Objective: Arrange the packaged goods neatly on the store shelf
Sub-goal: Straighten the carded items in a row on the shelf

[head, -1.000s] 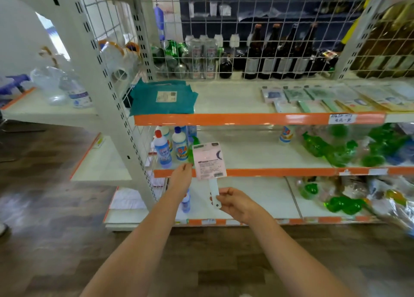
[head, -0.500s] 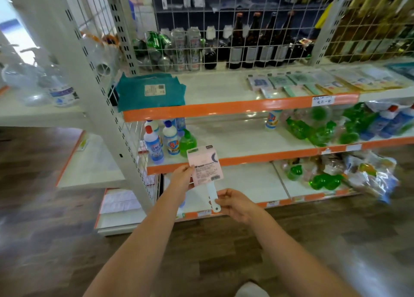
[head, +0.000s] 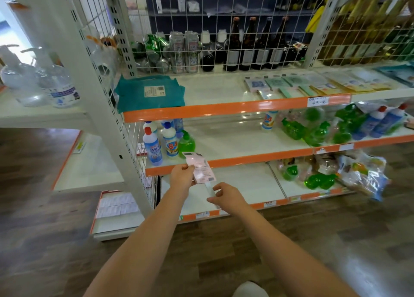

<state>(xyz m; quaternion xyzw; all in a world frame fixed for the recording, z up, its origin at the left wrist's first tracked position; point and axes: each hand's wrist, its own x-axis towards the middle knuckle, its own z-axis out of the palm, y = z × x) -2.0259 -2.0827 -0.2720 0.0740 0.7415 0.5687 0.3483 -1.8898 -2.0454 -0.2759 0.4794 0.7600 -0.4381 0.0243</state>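
Note:
I hold a pink carded package with a white handle hanging below it, in front of the shelf unit's middle level. My left hand pinches the card's left edge. My right hand pinches the white handle from below. The package tilts back toward the shelf. Flat packaged goods lie in a row on the upper orange-edged shelf, with a folded teal cloth pack at its left end.
Blue and white bottles and a green bottle stand left on the middle shelf, green pouches to the right. Bagged goods fill the bottom shelf's right side. Dark bottles and cans stand behind the wire grid. Pump bottles stand far left.
The view has swung and dropped toward the shelf. The package has tilted from upright and moved forward to the middle shelf's edge. Both hands keep their hold.

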